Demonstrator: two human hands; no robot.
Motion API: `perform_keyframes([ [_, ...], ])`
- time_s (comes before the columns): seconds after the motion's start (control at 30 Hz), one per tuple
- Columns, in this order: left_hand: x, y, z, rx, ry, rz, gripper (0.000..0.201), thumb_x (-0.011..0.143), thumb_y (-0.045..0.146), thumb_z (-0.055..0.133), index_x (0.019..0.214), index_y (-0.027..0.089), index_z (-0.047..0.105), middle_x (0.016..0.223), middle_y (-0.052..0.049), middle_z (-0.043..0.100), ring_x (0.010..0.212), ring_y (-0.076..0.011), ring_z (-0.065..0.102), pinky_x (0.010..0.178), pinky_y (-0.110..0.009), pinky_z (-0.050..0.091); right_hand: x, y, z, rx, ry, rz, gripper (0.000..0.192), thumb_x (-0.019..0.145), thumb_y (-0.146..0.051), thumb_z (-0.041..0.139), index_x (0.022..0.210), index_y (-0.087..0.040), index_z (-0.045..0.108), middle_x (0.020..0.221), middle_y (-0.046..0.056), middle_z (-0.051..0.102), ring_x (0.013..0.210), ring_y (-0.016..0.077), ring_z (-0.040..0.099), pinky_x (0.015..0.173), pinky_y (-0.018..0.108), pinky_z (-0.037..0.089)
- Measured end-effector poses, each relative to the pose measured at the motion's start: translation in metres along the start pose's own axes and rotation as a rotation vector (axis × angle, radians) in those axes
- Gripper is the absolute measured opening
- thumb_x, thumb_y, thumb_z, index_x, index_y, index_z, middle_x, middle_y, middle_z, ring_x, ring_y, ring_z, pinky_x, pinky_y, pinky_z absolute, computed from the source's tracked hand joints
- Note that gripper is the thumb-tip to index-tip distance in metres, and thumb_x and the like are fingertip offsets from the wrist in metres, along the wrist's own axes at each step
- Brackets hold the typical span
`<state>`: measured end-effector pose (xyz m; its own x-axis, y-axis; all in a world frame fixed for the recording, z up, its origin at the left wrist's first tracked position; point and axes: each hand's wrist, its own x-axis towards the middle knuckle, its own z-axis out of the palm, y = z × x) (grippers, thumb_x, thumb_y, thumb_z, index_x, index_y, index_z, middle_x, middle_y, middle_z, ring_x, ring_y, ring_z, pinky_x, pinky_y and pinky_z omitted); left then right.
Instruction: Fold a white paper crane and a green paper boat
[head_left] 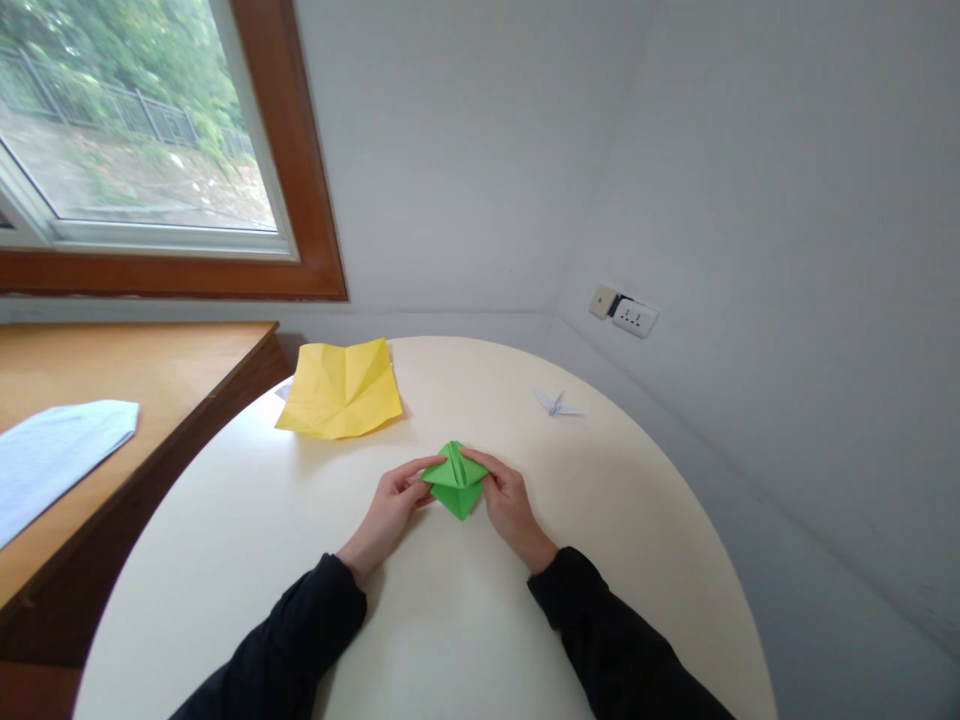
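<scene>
A green folded paper lies on the round cream table, shaped like a small diamond with raised flaps. My left hand pinches its left flap with fingertips. My right hand grips its right flap from the other side. Both sleeves are black. The paper rests on the table between the two hands.
A creased yellow paper sheet lies unfolded at the table's far left. A small white paper crane sits at the far right. A wooden desk with a pale blue sheet stands to the left. Wall sockets sit on the right wall.
</scene>
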<state>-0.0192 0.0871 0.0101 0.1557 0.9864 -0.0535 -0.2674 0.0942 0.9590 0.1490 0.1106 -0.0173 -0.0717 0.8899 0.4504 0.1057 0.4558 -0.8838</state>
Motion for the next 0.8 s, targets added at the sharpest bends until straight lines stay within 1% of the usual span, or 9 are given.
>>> perform_keyframes([
  [0.17,0.000,-0.002,-0.003,0.039,-0.079,0.028,0.038,0.064,0.031,0.070,0.099,0.015,0.070,0.089,-0.008,0.071,0.079,-0.0186,0.064,0.077,-0.032,0.049,0.001,0.003,0.000,0.023,0.031,0.028,0.040,0.071,-0.011,0.044,0.095,-0.024,0.072,0.104,0.002,0.071,0.101,0.0191,0.065,0.092,0.038,0.050],
  [0.27,0.000,-0.004,-0.004,0.120,-0.087,0.061,0.042,0.064,0.034,0.073,0.102,0.014,0.069,0.083,-0.008,0.070,0.075,-0.0180,0.063,0.070,-0.030,0.049,0.001,0.004,0.000,0.026,0.035,0.036,0.041,0.070,-0.011,0.043,0.094,-0.024,0.073,0.104,0.001,0.072,0.099,0.0190,0.065,0.092,0.038,0.050],
  [0.4,0.001,-0.004,-0.003,0.169,-0.051,0.053,0.041,0.061,0.031,0.075,0.097,0.012,0.070,0.075,-0.007,0.069,0.067,-0.0156,0.060,0.061,-0.026,0.046,0.002,0.004,-0.001,0.035,0.016,0.044,0.043,0.066,-0.010,0.042,0.092,-0.024,0.073,0.104,0.002,0.072,0.099,0.0192,0.065,0.093,0.039,0.049],
  [0.53,0.002,-0.003,-0.002,0.191,-0.010,0.054,0.036,0.061,0.029,0.072,0.093,0.012,0.070,0.069,-0.005,0.067,0.069,-0.0170,0.061,0.060,-0.026,0.046,0.004,0.000,-0.004,0.070,-0.031,0.066,0.041,0.065,-0.010,0.046,0.092,-0.023,0.073,0.104,0.002,0.072,0.100,0.0202,0.065,0.092,0.038,0.050],
  [0.6,0.002,-0.002,-0.003,0.203,0.012,0.067,0.035,0.062,0.029,0.070,0.093,0.013,0.070,0.071,-0.004,0.067,0.071,-0.0172,0.062,0.062,-0.026,0.047,0.004,-0.002,-0.004,0.103,-0.051,0.089,0.037,0.066,-0.011,0.050,0.093,-0.022,0.073,0.104,0.004,0.071,0.098,0.0205,0.066,0.088,0.036,0.052],
  [0.7,0.003,-0.003,-0.005,0.219,0.053,0.086,0.033,0.063,0.027,0.068,0.093,0.013,0.070,0.074,-0.005,0.069,0.071,-0.0168,0.063,0.064,-0.027,0.047,0.004,-0.005,-0.003,0.143,-0.083,0.120,0.031,0.067,-0.015,0.056,0.094,-0.020,0.071,0.100,0.005,0.072,0.090,0.0193,0.068,0.080,0.031,0.056],
  [0.8,0.004,-0.003,-0.006,0.215,0.093,0.093,0.033,0.062,0.025,0.067,0.092,0.012,0.070,0.073,-0.004,0.069,0.069,-0.0167,0.063,0.064,-0.027,0.048,0.003,-0.006,-0.002,0.172,-0.107,0.135,0.025,0.069,-0.018,0.060,0.092,-0.020,0.070,0.095,0.004,0.071,0.085,0.0182,0.068,0.077,0.030,0.056],
])
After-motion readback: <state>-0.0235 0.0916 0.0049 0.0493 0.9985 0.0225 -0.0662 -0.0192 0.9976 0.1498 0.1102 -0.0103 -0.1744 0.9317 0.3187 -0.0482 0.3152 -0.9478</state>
